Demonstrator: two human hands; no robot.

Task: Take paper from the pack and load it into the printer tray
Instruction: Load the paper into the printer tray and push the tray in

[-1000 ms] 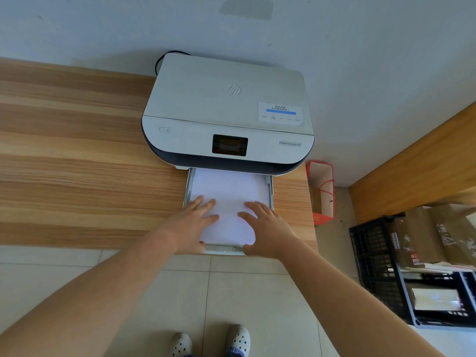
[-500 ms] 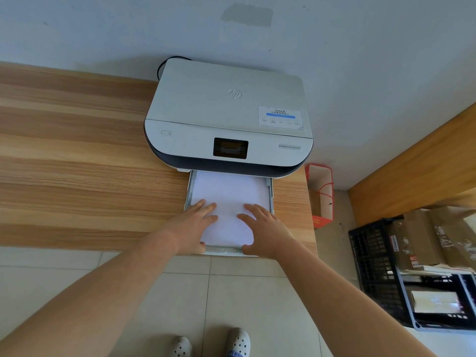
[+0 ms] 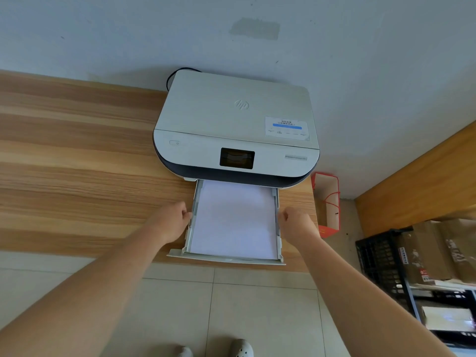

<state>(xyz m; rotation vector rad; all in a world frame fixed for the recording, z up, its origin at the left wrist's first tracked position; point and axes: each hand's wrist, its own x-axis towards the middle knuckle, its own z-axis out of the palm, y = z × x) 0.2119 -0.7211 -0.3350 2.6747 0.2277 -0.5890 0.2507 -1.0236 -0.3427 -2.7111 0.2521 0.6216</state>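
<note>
Cataloguing the wooden surface [image 3: 77, 163], we recorded one white printer [image 3: 235, 124] set at its far right end against the wall [image 3: 360, 47], with a black cable [image 3: 171, 78] looping out behind its rear left corner. A dark display panel [image 3: 237, 158] sat in the middle of the front face, a small power button [image 3: 174, 143] at 9 o'clock from it, and a white sticker with a blue bar [image 3: 286, 126] on the lid at 1 o'clock from the panel.

We noted the printer tray [image 3: 226, 258] drawn out from under the front, its front lip reaching past the edge of the surface. A stack of white paper [image 3: 233, 220] lay flat inside, filling the tray between its side rails and running back under the printer body.

Our left hand [image 3: 171, 220] rested at 9 o'clock of the tray, its fingers [image 3: 186, 215] curled together and touching the left rail. Our right hand [image 3: 296, 224] sat at 3 o'clock, fingers [image 3: 282, 217] likewise curled in, just beside the right rail. Whether either hand actually pinched a rail, we could not tell.

Off the surface, at 3 o'clock of the printer, an open red paper bag [image 3: 325, 204] stood on the tiled floor [image 3: 257, 318]. Further right, a black crate [image 3: 381, 269] held cardboard boxes [image 3: 425, 251]. At 6 o'clock, the toes of two pale shoes [image 3: 240, 350] showed at the bottom edge.
</note>
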